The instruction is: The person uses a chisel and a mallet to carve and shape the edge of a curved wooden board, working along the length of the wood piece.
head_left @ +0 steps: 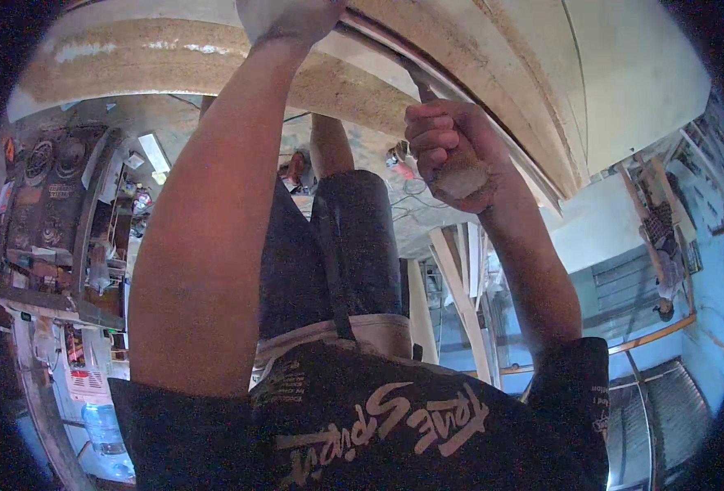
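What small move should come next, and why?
Probably ease the right hand slightly along the long, curved, tan wooden piece, since that hand's grip is closed around a slim, dark hand tool pointing toward the piece's edge.

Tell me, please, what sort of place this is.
Probably a workshop, perhaps for woodworking: a large curved panel with rough brown areas, long pale boards side by side, and a narrow tool gripped in the right hand.

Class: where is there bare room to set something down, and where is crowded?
Bare: the pale panel, between tan wood and the picture's dark rim; its slope is unclear. Crowded: around the right hand and its tool, and the left shelf.
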Demonstrator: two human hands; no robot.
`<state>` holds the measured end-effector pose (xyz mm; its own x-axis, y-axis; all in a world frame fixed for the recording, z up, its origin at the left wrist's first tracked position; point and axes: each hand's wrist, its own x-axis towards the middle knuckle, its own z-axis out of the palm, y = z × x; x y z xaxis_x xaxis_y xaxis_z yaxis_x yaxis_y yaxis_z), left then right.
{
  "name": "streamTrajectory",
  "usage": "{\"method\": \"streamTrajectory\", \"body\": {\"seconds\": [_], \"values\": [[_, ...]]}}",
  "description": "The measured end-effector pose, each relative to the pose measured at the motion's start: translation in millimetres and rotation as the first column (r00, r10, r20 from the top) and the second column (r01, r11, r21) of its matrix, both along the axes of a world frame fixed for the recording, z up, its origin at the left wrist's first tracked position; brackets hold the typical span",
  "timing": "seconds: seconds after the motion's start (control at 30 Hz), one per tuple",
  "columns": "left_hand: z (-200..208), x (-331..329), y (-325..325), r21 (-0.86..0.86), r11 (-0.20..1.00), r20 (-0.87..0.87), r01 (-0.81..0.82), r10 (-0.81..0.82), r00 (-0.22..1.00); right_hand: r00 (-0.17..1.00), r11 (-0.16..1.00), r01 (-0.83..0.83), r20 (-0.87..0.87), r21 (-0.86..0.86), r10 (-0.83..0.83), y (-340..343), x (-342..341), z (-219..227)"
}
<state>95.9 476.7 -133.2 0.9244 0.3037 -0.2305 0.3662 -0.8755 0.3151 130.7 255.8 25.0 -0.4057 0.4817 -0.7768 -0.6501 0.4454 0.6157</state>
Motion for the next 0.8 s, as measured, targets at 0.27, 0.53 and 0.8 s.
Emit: {"method": "streamTrajectory", "body": {"seconds": [0.27, 0.53, 0.8], "values": [[3, 3, 2, -0.047, 0.999, -0.005, 0.004, -0.005, 1.0, 0.995, 0.996, -0.092, 0.044, 0.02, 0.091, 3, 9, 4], [24, 9, 1, -0.135, 0.989, -0.132, -0.067, 0.049, 0.99, 0.983, 0.984, -0.178, 0.055, 0.021, 0.177, 4, 18, 3], [26, 13, 1, -0.142, 0.987, -0.172, -0.074, 0.049, 0.984, 0.969, 0.969, -0.248, 0.009, 0.012, 0.248, 10, 28, 0]]}}
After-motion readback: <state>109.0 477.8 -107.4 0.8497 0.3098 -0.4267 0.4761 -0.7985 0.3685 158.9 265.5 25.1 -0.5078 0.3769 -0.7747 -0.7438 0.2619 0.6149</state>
